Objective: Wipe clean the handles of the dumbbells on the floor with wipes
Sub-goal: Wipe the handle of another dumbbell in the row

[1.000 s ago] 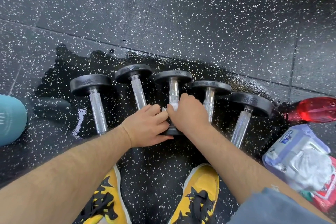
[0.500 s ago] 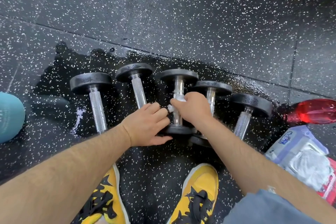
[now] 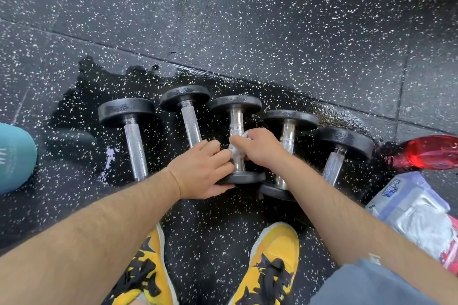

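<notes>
1. Yellow shoes (image 3: 271, 255) are standing nearest, just this side of the middle dumbbell (image 3: 235, 104).
2. The left hand (image 3: 200, 168) is gripping that dumbbell's near end, fingers curled; the right hand (image 3: 261, 148) is pinching a white wipe (image 3: 235, 147) round its handle (image 3: 235, 120).
3. Four other dumbbells (image 3: 133, 146) are lying beside it, two each side; a wipes pack (image 3: 409, 208) is lying well to its right.

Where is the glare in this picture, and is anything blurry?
Head view: glare on the wet floor and the metal handles; the left hand on the middle dumbbell and the right hand on the wipe are sharp; the wipes pack at the right edge looks soft.
</notes>
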Tool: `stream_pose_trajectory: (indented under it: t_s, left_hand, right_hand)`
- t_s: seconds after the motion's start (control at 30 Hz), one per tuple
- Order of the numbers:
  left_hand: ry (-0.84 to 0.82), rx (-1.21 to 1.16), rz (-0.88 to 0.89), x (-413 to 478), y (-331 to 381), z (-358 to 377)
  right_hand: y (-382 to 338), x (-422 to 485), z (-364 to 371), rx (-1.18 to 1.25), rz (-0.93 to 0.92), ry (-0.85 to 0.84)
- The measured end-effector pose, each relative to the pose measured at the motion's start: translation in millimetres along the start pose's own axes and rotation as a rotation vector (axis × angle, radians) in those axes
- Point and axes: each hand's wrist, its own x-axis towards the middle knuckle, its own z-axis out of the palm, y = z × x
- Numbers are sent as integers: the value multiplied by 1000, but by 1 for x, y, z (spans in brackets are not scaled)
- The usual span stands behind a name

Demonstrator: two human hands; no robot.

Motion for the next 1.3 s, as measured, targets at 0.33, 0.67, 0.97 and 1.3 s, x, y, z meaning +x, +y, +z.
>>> stream_pose_trajectory:
  t_s: [0.33, 0.67, 0.97, 1.3]
  left_hand:
    - [2, -23, -11, -2, -1, 2]
    - [69, -63, -9, -2, 0, 8]
    - [66, -89, -11, -3, 0, 8]
    - [71, -76, -10, -4, 0, 7]
  right_hand:
    - [7, -11, -4, 173, -30, -3]
    - [-13, -43, 0, -4, -101, 131]
    - [-8, -30, 17, -511, -397, 639]
    - [-23, -2, 12, -676, -472, 616]
